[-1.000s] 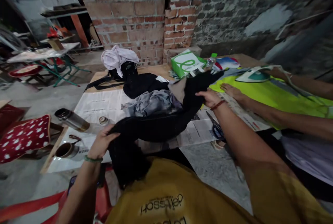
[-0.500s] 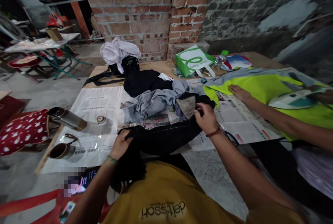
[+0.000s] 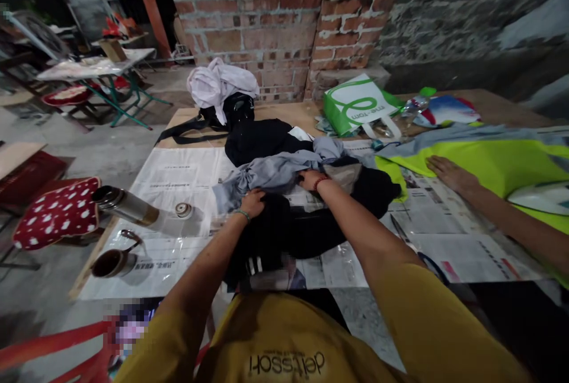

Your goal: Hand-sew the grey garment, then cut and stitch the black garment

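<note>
A crumpled grey garment [image 3: 271, 171] lies across the newspaper-covered table in front of me. My left hand [image 3: 252, 203] is closed at its near edge, fingers bent into the cloth. My right hand [image 3: 311, 180], with a red bracelet at the wrist, has its fingers curled into the same garment further right. Below both hands, a black garment [image 3: 306, 235] with white stripes is bunched at the table's near edge. To the right of my right hand, a piece with a grey-brown patch [image 3: 347, 175] rests on dark cloth. My fingertips are partly hidden by fabric.
Scissors [image 3: 402, 232] lie right of my right forearm. Another person's hand [image 3: 451, 174] presses a yellow-green garment [image 3: 489, 163] beside an iron [image 3: 540, 198]. A flask [image 3: 128, 205], its lid [image 3: 183, 210] and a mug [image 3: 113, 261] stand left. A green-white bag [image 3: 355, 104] sits behind.
Both hands have left the black garment's upper edge and moved forward to the grey garment. The black garment now lies bunched on the near table edge. My view has shifted slightly left.
</note>
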The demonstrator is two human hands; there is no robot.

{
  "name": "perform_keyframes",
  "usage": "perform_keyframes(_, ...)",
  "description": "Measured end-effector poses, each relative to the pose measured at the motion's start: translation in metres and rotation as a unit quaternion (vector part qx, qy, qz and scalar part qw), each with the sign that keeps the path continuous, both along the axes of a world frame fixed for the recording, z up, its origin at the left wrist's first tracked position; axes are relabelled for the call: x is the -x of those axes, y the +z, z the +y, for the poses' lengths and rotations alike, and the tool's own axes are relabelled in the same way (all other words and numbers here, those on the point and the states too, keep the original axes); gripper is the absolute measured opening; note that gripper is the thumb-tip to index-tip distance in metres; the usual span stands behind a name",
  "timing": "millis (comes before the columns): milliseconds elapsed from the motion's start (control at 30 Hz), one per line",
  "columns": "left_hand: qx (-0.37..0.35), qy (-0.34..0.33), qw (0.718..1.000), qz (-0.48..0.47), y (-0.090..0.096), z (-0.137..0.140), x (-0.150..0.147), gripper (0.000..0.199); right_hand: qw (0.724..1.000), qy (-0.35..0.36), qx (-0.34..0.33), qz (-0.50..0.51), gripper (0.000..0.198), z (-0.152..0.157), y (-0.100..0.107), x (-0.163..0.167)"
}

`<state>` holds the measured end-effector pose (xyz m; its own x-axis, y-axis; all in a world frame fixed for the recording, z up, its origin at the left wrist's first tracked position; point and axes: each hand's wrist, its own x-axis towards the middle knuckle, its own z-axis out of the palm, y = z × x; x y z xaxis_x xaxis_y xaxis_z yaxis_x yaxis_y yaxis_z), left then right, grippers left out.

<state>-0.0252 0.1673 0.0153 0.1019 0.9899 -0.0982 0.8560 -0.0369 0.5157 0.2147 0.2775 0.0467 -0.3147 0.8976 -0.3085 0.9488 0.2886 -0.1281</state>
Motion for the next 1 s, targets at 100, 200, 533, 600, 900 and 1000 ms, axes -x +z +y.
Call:
perform_keyframes(100, -0.028, 0.062, 0.997, 0.036, 0.003, 0.032, 0.016, 0.027, 1.0, -0.006, 0.003, 0.003, 0.062, 0.031, 0.001, 0.013)
perform_keyframes(200, -0.061, 0.075, 0.994, 0.045, 0.002, 0.051, 0.027, 0.024, 0.998, -0.013, -0.041, 0.035, 0.072, 0.05, 0.004, 0.025)
perform_keyframes(533, -0.11, 0.154, 0.959, -0.212, 0.015, -0.003, 0.064, 0.023, 0.986, 0.096, 0.096, 0.096, 0.06, -0.083, 0.013, -0.016)
perform_keyframes(600, -0.071, 0.184, 0.934, -0.298, 0.03, -0.019, 0.076, 0.027, 0.976, 0.158, 0.083, 0.124, 0.074, -0.122, 0.014, -0.038)
perform_keyframes(900, 0.271, -0.034, 0.868, -0.414, 0.116, -0.076, 0.072, 0.03, 0.921, -0.1, -0.062, 0.371, 0.047, -0.123, 0.072, -0.139)
perform_keyframes(1000, 0.214, -0.066, 0.908, -0.353, 0.117, -0.072, 0.062, 0.033, 0.928, -0.117, -0.091, 0.341, 0.044, -0.109, 0.089, -0.165)
